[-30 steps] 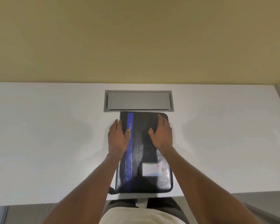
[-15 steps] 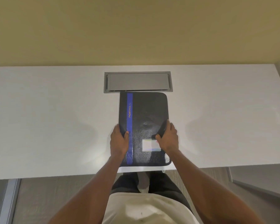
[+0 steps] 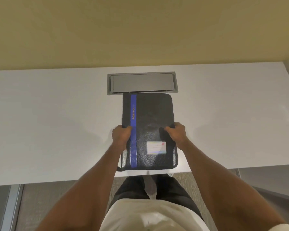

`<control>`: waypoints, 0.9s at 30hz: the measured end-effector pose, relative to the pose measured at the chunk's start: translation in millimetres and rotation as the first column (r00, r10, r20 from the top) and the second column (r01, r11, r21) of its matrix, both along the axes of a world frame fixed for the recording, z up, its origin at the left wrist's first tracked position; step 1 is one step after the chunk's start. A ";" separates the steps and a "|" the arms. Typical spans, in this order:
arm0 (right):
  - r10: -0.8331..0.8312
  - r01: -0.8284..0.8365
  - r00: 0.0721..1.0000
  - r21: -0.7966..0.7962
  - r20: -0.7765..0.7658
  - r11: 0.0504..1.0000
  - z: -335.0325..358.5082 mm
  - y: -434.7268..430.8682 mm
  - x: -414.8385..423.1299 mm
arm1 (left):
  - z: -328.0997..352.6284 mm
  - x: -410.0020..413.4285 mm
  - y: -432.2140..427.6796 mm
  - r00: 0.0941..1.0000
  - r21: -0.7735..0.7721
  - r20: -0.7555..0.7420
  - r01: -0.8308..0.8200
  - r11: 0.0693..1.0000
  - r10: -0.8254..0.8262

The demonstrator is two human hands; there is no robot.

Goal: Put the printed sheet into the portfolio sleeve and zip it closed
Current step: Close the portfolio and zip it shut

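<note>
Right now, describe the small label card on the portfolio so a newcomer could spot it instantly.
Start at the white desk, where a black portfolio lies below the grey hatch, gripped by the left hand and right hand. The label card sits low on the cover, right of the blue stripe. It is the only pale rectangle there.

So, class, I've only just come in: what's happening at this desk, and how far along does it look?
A person stands at a white desk, gripping a closed black portfolio by its two long edges, the left hand near the blue stripe and the right hand opposite. Its far end reaches the grey hatch in the desktop. No printed sheet is in view, so whether it is already inside cannot be told.
</note>
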State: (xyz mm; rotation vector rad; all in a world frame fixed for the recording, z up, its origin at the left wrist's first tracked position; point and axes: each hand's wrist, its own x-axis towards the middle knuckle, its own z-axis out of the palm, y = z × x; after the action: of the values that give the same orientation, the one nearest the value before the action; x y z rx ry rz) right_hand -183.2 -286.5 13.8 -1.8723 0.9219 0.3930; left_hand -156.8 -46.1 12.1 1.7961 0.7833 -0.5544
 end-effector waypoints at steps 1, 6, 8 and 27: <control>-0.022 0.021 1.000 0.024 0.014 0.999 1.0 1.6 1.6 | -1.5 2.8 3.6 1.000 -0.012 -0.010 -0.016 1.000 0.015; -0.056 0.050 0.996 0.085 0.074 0.995 10.0 22.3 17.9 | -0.8 18.3 27.4 0.998 0.007 -0.010 -0.058 0.998 0.058; -0.053 0.046 0.995 0.087 0.084 0.995 13.8 32.4 30.4 | 1.9 27.5 38.4 0.998 0.023 -0.010 -0.060 0.998 0.060; -0.045 0.031 0.995 0.161 0.089 0.986 13.5 95.9 154.2 | 6.6 143.7 107.8 0.996 0.093 0.032 -0.080 0.992 0.078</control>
State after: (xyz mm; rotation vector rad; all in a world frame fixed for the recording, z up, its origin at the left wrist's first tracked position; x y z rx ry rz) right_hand -29.0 -190.6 27.2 -1.7101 0.8380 0.3438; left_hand -13.1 61.7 18.8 1.8468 0.8700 -0.4456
